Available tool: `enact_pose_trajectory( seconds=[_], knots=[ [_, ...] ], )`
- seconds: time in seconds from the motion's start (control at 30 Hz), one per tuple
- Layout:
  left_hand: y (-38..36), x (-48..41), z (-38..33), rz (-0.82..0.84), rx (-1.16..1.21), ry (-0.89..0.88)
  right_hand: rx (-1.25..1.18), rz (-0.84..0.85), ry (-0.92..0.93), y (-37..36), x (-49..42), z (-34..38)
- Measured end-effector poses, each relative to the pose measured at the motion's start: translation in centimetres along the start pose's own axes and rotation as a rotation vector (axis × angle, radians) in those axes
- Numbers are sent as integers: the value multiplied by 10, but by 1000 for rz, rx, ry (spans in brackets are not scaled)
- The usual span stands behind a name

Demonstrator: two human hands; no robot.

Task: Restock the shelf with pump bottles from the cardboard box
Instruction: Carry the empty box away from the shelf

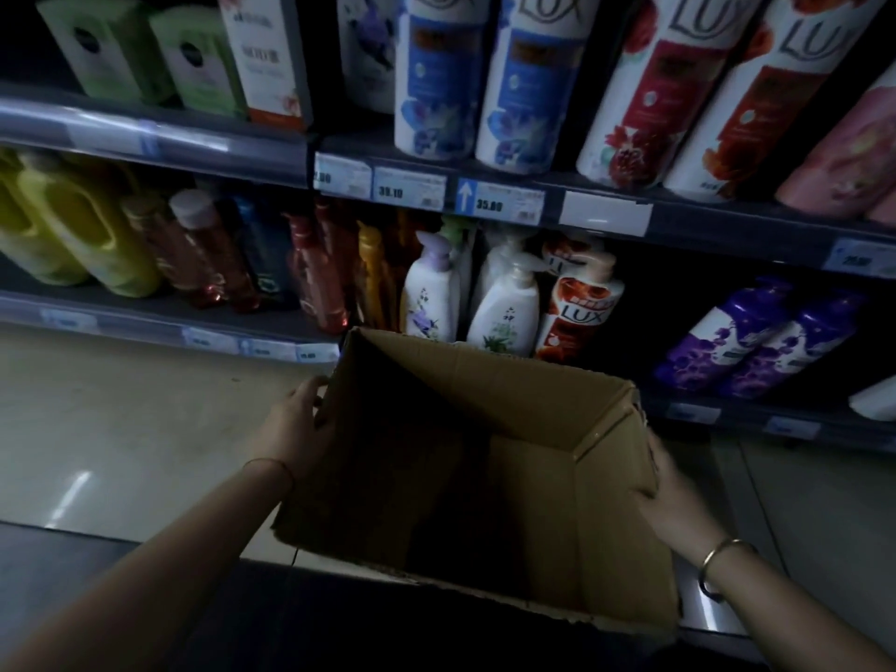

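Observation:
An open brown cardboard box (528, 395) is held above the floor in front of the lower shelf. Its inside is dark and I see no bottle in it. My left hand (300, 424) grips its left wall from outside. My right hand (671, 497) holds its right wall near the corner. On the lower shelf behind the box stand white pump bottles (504, 310), a second white one with a lilac pump (429, 293), a red Lux pump bottle (579, 308) and purple pump bottles (756, 341) to the right.
The upper shelf (485, 186) carries tall Lux bottles (439, 75) and price tags. Yellow jugs (72, 230) and slim coloured bottles (310, 269) fill the lower left shelf. A dark gap lies between the red and purple bottles. Pale floor tiles (121, 419) lie at the left.

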State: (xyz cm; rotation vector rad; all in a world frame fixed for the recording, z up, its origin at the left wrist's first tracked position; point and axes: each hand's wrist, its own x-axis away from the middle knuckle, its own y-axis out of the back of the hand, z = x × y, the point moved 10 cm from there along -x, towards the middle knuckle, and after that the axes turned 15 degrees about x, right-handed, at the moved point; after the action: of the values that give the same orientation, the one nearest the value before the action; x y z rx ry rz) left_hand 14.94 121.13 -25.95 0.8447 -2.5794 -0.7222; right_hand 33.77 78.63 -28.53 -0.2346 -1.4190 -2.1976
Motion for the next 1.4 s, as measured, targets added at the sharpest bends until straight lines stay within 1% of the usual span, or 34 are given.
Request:
enact_pose_trajectory(
  seconds=[0.1,0.2,0.33,0.47,0.63,0.73,0.83,0.97,1.07,1.17,1.23,1.4],
  knots=[
    [0,1,2,-30,30,8,23,-34,-7,2,-5,-1],
    [5,5,-7,-84,19,30,15,-17,3,9,-6,8],
    [20,21,-50,-122,18,84,41,20,5,51,7,25],
    [49,41,-133,-118,49,118,60,0,-54,127,51,42],
    [88,78,-253,-41,65,137,5,-33,-147,237,134,49],
    [100,99,-332,36,71,93,15,-73,-231,307,195,42],
    [95,124,-411,133,45,26,26,-96,-351,365,261,17],
    [62,159,-510,236,-26,-93,-16,-144,-452,427,344,-27],
    [17,189,-576,309,-27,-182,-91,-205,-536,471,396,-72],
    [-46,227,-632,393,-16,-247,-128,-281,-612,509,446,-130],
    [-85,249,-661,428,-27,-281,-118,-318,-609,528,472,-164],
    [-191,311,-735,456,19,-300,-158,-323,-657,574,527,-272]
  ],
)
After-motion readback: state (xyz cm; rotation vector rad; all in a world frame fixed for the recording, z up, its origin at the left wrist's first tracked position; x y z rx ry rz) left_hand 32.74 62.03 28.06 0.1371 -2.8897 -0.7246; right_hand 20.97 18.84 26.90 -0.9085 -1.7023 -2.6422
